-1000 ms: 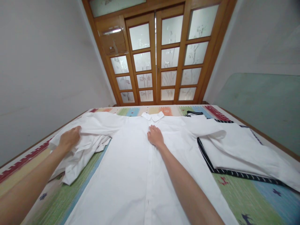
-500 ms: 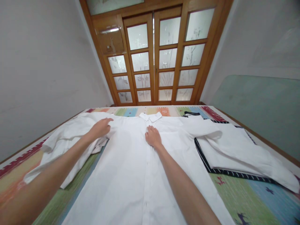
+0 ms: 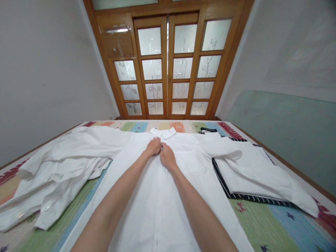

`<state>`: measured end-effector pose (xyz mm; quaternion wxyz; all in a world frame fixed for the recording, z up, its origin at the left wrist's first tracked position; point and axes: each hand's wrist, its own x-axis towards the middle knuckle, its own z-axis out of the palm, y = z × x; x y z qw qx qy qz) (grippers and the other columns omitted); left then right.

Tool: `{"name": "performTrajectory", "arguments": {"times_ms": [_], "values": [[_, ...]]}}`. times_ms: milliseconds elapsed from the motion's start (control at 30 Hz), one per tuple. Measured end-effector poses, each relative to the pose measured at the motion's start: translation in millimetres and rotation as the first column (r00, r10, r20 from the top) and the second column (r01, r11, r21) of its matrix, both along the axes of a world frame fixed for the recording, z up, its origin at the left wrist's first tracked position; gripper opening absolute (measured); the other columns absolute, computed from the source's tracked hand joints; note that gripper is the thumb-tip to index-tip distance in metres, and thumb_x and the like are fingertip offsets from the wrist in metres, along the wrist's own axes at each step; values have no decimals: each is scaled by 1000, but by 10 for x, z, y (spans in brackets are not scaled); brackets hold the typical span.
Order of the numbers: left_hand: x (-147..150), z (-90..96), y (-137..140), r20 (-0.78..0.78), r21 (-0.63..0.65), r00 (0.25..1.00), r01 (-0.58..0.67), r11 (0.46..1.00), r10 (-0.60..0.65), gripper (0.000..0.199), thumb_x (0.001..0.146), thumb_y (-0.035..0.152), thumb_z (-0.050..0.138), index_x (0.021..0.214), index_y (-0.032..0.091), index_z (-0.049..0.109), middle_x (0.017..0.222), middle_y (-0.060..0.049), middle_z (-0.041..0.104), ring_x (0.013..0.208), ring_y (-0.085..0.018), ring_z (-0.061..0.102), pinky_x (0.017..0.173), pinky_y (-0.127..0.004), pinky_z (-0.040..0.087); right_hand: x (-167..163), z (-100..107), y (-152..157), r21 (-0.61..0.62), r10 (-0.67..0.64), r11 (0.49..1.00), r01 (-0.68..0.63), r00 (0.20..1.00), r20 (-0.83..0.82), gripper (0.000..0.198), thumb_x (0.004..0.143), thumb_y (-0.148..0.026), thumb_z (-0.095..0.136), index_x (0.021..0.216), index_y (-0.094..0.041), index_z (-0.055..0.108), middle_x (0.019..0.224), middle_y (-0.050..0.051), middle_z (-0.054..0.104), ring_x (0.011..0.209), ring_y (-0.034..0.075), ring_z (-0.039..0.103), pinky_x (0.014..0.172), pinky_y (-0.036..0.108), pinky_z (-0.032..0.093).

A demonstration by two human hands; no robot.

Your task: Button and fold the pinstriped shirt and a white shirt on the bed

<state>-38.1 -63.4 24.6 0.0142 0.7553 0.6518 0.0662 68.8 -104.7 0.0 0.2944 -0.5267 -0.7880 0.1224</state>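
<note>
A white button-up shirt (image 3: pixel 136 206) lies spread flat, front side up, with its collar (image 3: pixel 163 133) at the far end and its sleeves out to both sides. My left hand (image 3: pixel 154 146) and my right hand (image 3: pixel 167 154) meet at the front opening just below the collar. The fingers of both are closed in a pinch on the shirt's front edge. Whatever small part sits between the fingertips, perhaps a button, is hidden. The left sleeve (image 3: pixel 86 143) rests over other crumpled white cloth (image 3: pixel 70 175).
A folded white garment with black striped trim (image 3: pixel 246 175) lies under the shirt's right sleeve (image 3: pixel 283 178). Beneath everything is a patterned, multicoloured cover (image 3: pixel 273 224). Beyond stand wooden doors with frosted panes (image 3: pixel 168 70). A pale green panel (image 3: pixel 288 129) leans at the right wall.
My left hand has moved right from the shirt's left shoulder to the front opening, beside my right hand. Both now pinch the shirt there. The view has shifted slightly.
</note>
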Motion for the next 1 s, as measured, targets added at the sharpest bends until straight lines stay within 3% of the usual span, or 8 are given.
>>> {"name": "performTrajectory", "arguments": {"times_ms": [167, 367, 467, 700, 900, 1000], "values": [[24, -56, 91, 63, 85, 997, -53, 995, 47, 40, 94, 17, 31, 126, 11, 54, 142, -17, 50, 134, -25, 43, 110, -40, 31, -3, 24, 12, -28, -22, 999, 20, 997, -68, 53, 83, -3, 32, 131, -11, 51, 124, 12, 63, 115, 21, 56, 102, 31, 38], [23, -92, 48, 132, 152, 985, -133, 979, 114, 34, 91, 15, 36, 107, 12, 66, 122, -15, 63, 119, -25, 52, 102, -34, 40, -11, -8, 33, -36, -35, 999, 33, 998, -60, 49, 81, -3, 34, 125, -10, 55, 120, 13, 64, 112, 21, 56, 101, 30, 38], [2, -98, 47, 148, 153, 985, -117, 981, 94, 34, 90, 13, 36, 105, 14, 67, 118, -14, 66, 116, -24, 54, 100, -34, 41, -7, -23, 40, -27, -29, 999, 28, 998, -49, 49, 81, -4, 35, 125, -10, 55, 119, 13, 65, 112, 20, 56, 101, 30, 38], [-25, -126, 72, 192, 140, 981, -43, 989, 16, 44, 89, 14, 40, 132, 12, 49, 138, -18, 53, 136, -25, 41, 112, -40, 29, -25, -8, 77, -42, -81, 996, 82, 997, 22, 45, 83, -7, 41, 123, -14, 58, 119, 10, 67, 110, 19, 59, 97, 28, 39], [-57, -195, 118, 304, 85, 952, -63, 994, 35, 65, 88, 16, 42, 150, 13, 23, 149, -20, 42, 143, -26, 32, 115, -45, 23, -41, 261, 301, -18, -130, 990, 139, 960, 250, 29, 84, -16, 47, 101, -18, 70, 106, 9, 72, 106, 24, 60, 92, 35, 38], [-69, -185, 126, 360, 78, 931, -95, 992, 60, 63, 85, 11, 43, 146, 17, 28, 145, -17, 49, 140, -24, 37, 114, -42, 25, -65, 366, 528, 16, -171, 985, 172, 953, 249, 26, 85, -19, 49, 94, -19, 73, 101, 8, 73, 103, 23, 61, 91, 35, 38]]}}
